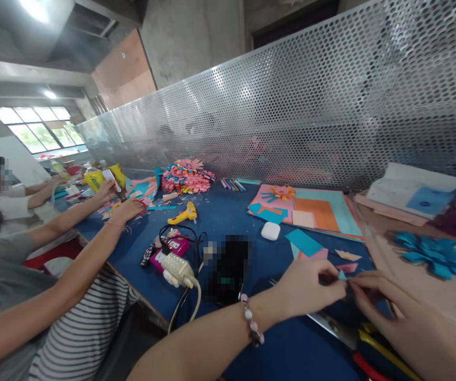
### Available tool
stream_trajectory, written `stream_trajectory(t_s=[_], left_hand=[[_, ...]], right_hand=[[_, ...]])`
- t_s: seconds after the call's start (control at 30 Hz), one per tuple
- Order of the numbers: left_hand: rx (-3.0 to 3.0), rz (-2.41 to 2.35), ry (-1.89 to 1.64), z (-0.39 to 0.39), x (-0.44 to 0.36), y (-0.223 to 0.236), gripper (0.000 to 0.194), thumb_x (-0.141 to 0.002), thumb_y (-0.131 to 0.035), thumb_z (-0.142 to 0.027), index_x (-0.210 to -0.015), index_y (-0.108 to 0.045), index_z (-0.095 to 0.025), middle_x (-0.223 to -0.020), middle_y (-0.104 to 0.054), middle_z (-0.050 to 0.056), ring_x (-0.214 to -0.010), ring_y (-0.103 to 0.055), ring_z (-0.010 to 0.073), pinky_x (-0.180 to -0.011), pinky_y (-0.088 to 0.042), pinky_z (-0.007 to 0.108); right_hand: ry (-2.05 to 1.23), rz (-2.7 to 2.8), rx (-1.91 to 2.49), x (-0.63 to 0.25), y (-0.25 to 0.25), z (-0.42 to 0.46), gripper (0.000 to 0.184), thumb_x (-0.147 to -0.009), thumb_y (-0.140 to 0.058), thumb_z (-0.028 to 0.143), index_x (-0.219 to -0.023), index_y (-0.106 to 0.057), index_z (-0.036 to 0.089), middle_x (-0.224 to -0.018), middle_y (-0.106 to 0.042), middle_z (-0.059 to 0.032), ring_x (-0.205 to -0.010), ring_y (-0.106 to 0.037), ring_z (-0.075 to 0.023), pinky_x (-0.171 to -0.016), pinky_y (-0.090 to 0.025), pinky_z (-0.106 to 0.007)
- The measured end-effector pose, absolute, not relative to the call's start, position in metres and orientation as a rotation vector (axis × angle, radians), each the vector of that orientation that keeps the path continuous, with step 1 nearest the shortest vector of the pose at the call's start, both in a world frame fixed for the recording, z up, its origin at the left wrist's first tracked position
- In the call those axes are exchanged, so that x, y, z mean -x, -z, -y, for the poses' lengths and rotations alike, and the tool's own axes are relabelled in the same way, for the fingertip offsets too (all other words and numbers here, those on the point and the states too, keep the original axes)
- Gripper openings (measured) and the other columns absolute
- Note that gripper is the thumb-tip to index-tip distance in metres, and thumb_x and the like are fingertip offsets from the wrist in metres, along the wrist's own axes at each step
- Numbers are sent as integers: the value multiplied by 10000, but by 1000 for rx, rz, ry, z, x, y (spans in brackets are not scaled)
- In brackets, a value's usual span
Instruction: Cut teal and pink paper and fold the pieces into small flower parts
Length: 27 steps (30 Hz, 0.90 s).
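My left hand point(307, 286), with a beaded bracelet point(248, 317) at its wrist, pinches a small piece of light teal paper point(342, 275). Close against it, my right hand point(406, 312) has thumb and fingers pressed together at the same piece. Their fingers hide most of the paper. Below them lie scissors point(337, 329) with red and yellow handles, partly covered by my right hand. Just beyond my left hand are a blue paper sheet point(305, 242) and small peach and pink scraps point(347, 255).
A perforated metal screen point(311, 111) backs the blue table. Stacked coloured paper point(350, 214), a white case point(270, 230), a blurred black object point(230, 264), a white plug block point(177, 269) and a yellow gun-shaped tool point(184, 214) lie around. At left, a co-worker's hands point(127, 209) hold scissors.
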<state>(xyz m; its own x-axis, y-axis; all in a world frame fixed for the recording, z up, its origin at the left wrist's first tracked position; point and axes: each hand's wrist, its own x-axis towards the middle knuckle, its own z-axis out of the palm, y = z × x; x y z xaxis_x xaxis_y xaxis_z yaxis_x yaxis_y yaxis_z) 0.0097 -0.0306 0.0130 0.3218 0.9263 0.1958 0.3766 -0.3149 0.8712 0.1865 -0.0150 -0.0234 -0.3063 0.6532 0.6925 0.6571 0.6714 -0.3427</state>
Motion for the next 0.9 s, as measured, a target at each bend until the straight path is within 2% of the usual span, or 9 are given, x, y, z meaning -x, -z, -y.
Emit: stream_trajectory(t_s=[0.1,0.3,0.5,0.7,0.8,0.9], left_hand=[[-1866,-1159,-946,30,-10,-12,176,-745,-519,-302,-762,-607,-151,-781,-678,53,-668,-575,126,-652,-445,222],[-1930,-1146,-986,27,-11,-11,184,-771,-499,-280,-810,-603,-134,-811,-683,61,-762,-616,136,-866,-426,281],[-1912,-1141,-960,25,-13,-3,226,-788,-475,-300,-877,-600,-135,-855,-684,84,-752,-626,149,-731,-477,270],[-1904,-1101,-986,25,-13,0,195,-777,-487,-285,-843,-592,-135,-759,-676,73,-703,-625,156,-643,-466,247],[-1892,-1102,-1001,25,-13,-1,178,-779,-484,-264,-824,-596,-133,-761,-677,76,-724,-630,171,-673,-470,268],[-1806,-1055,-996,23,-13,-2,163,-780,-499,-258,-825,-592,-132,-805,-680,80,-775,-639,177,-733,-475,286]], right_hand=[[16,2022,1016,-185,22,15,164,-787,-489,369,-754,-578,235,-717,-618,-17,-577,-575,-147,-549,-471,-273],[49,2020,1032,-184,23,17,138,-798,-493,331,-800,-579,223,-758,-616,-11,-585,-577,-124,-552,-478,-245],[73,2010,998,-184,20,18,138,-806,-484,311,-771,-574,213,-723,-605,-17,-548,-561,-118,-517,-467,-238],[50,2011,1033,-183,23,18,123,-802,-500,304,-768,-573,210,-753,-601,-27,-602,-563,-131,-560,-462,-253],[0,1983,1079,-182,22,20,124,-785,-530,313,-798,-597,209,-806,-614,-37,-641,-572,-144,-589,-460,-263],[-258,1961,1127,-183,16,25,201,-806,-503,358,-873,-625,212,-920,-619,-56,-815,-588,-187,-724,-464,-285]])
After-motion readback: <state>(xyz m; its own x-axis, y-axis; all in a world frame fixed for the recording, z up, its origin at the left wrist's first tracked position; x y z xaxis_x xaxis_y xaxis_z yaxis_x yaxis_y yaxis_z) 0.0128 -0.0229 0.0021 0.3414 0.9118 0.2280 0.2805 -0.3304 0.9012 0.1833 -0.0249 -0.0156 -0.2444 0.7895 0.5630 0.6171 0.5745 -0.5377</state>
